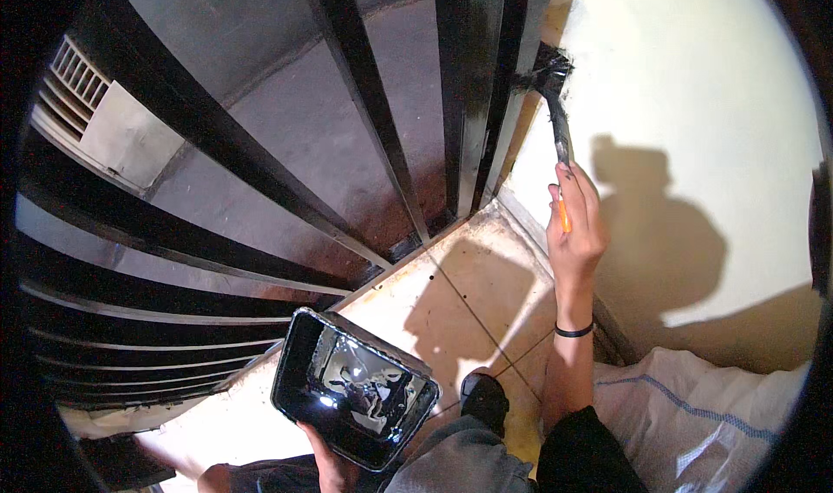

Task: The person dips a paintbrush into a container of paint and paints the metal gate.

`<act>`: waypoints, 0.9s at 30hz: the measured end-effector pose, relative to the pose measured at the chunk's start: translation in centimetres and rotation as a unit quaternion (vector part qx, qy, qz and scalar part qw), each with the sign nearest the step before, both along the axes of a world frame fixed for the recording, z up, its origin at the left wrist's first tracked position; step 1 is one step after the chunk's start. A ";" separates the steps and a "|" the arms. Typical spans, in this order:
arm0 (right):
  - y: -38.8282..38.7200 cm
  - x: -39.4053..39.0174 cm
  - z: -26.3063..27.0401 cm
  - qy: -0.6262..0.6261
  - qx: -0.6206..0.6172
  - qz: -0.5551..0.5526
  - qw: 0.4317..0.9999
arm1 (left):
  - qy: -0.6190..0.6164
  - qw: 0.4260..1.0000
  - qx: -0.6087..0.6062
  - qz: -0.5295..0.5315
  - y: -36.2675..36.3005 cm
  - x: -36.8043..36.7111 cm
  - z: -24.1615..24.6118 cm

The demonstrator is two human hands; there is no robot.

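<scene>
My right hand (578,223) grips a paintbrush (558,125) by its handle, which is smeared black and shows orange at the lower end. The bristles, loaded with black paint, rest against a dark bracket-like piece (524,82) between the end post of a metal gate or railing (480,90) and the pale wall (703,90). Below, my left hand (330,459) holds a black rectangular paint tray (423,421) from its near side, fingers mostly hidden beneath. Glossy black paint (371,389) pools inside the tray.
Dark vertical bars fan out across the left. Beyond them are a grey floor (293,135) and a white vented object (84,83). Tiles (481,285) lie underfoot, near my dark shoe (485,399). A white woven sack (683,415) with a blue stripe sits at lower right, by the wall.
</scene>
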State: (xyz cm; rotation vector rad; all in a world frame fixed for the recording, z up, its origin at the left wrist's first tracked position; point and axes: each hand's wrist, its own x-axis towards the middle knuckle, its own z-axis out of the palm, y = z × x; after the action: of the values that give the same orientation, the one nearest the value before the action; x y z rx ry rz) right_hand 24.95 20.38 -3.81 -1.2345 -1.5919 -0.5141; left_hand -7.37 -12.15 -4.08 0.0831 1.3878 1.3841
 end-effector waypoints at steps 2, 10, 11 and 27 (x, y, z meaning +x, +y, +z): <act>-0.5 -0.2 0.4 0.008 -0.023 -0.003 1.000 | -0.027 1.000 0.013 -0.003 -0.5 -0.4 -1.0; -0.3 0.2 0.3 0.002 -0.011 -0.001 1.000 | -0.051 0.998 0.024 -0.009 -0.7 -0.8 -1.5; -0.4 0.4 0.1 -0.003 -0.011 -0.006 1.000 | -0.054 0.998 0.017 -0.005 -0.7 -0.8 -1.3; -0.6 0.4 1.0 -0.041 -0.020 -0.004 0.999 | -0.058 0.998 0.035 -0.012 -0.9 -1.2 -1.9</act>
State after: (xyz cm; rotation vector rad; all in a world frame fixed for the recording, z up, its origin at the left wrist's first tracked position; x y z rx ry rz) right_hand 25.35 19.78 -2.81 -1.2634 -1.6752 -0.5464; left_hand -8.56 -13.02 -5.99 0.0652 1.2386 1.3955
